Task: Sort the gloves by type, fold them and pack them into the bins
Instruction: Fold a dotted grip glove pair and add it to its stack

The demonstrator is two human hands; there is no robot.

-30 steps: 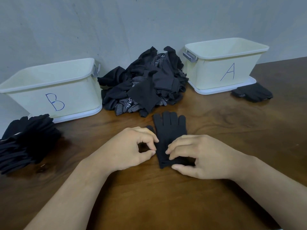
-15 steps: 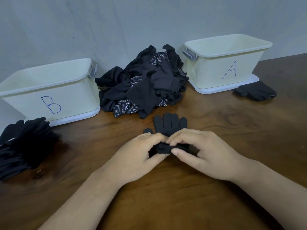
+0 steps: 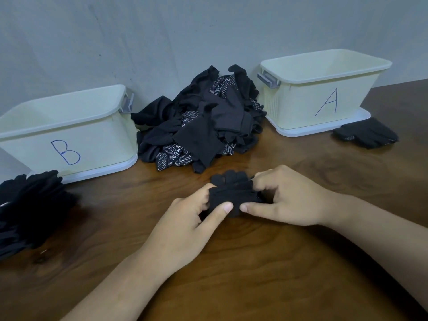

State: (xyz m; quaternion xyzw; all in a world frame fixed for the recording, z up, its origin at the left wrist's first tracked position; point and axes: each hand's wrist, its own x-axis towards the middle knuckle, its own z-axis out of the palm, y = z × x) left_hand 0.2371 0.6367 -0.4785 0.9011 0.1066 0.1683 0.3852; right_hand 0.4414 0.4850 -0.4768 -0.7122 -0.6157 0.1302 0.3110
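Glove (image 3: 231,196) sits between both hands, on the table (image 3: 254,279). Left hand (image 3: 185,224) pinches its left edge, thumb on the near face. Right hand (image 3: 290,200) grips the right edge, thumb low, fingers curled over the top.

Change: a second ago the glove lay flat and full length under the hands; half a second ago the cuff end was coming up. Now the cuff is doubled over, and only the glove's fingertips poke out past the fold, on the far side of the hands.

Judgement: fold nearly done, packing comes next.

Unsorted pile (image 3: 203,121) is straight beyond the hands. Bin B (image 3: 97,140) is far-left of the left hand, with a dark stack (image 3: 30,205) beside it. Bin A (image 3: 298,105) is far-right of the right hand, with a small stack (image 3: 366,133) by it. Bin choice unclear: glove type not readable here.
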